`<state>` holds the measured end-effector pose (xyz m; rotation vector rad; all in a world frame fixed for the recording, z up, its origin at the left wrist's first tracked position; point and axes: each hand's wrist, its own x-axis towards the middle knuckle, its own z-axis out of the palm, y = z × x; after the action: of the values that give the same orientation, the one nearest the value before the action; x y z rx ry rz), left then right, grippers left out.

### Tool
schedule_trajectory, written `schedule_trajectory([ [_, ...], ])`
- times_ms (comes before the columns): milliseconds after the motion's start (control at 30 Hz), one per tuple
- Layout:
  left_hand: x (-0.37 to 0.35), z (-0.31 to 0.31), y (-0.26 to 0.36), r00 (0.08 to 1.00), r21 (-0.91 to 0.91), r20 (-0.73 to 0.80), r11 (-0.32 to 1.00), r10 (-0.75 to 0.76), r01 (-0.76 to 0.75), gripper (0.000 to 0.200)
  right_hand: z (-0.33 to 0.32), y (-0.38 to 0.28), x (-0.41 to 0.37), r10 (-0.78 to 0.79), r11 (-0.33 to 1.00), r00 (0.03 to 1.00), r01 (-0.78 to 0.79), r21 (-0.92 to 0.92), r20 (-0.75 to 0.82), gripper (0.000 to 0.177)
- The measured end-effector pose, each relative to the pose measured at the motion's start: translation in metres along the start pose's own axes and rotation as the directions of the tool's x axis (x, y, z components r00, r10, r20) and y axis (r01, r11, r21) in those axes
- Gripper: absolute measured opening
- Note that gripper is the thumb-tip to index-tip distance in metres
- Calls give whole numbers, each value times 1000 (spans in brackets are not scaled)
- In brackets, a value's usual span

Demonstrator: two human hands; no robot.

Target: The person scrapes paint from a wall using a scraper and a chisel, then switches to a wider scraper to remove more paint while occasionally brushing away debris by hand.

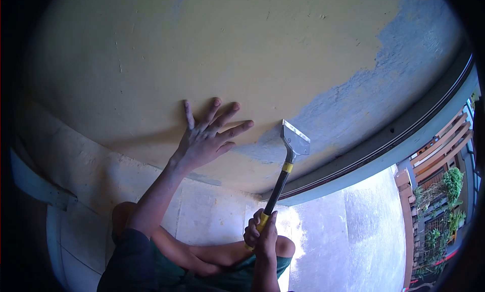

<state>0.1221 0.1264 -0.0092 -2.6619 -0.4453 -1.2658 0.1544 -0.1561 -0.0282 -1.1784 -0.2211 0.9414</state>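
Observation:
My left hand [207, 132] is spread against the yellowish painted wall [212, 49], fingers apart and holding nothing. In my right hand [261, 231] is a long-handled scraper [279, 183], its black handle banded with yellow. My fingers wrap round the lower grip. The scraper's wide metal head points up, with the blade at or very near the edge of a bare bluish-grey patch [333, 115], where the paint is gone. Whether the blade touches the wall cannot be told.
A dark door frame [364, 153] curves along the wall's right side. Beyond it lie a bright floor [348, 226], green plants [451, 186] and brown wooden slats [439, 143]. My crossed legs [217, 254] rest on the pale tiled floor below the wall.

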Motion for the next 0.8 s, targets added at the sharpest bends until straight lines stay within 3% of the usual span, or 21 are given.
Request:
schedule_trajectory([
  [367, 2, 1, 0, 1000, -26, 14, 1000, -7, 7, 88, -5, 4, -3, 24, 998, 1000, -25, 59, 14, 51],
  [500, -2, -1, -1, 1000, -8, -20, 1000, 4, -4, 88, 6, -10, -3, -67, 998, 998, 67, -21, 2, 51],
  [633, 1, -1, -4, 1000, -17, 0, 1000, 3, -3, 88, 2, -7, -6, 8, 998, 1000, -8, 60, 10, 51],
  [800, -3, 0, -2, 1000, -4, -14, 1000, 2, -2, 89, 4, -19, -7, -50, 998, 999, 49, -49, -20, 52],
])
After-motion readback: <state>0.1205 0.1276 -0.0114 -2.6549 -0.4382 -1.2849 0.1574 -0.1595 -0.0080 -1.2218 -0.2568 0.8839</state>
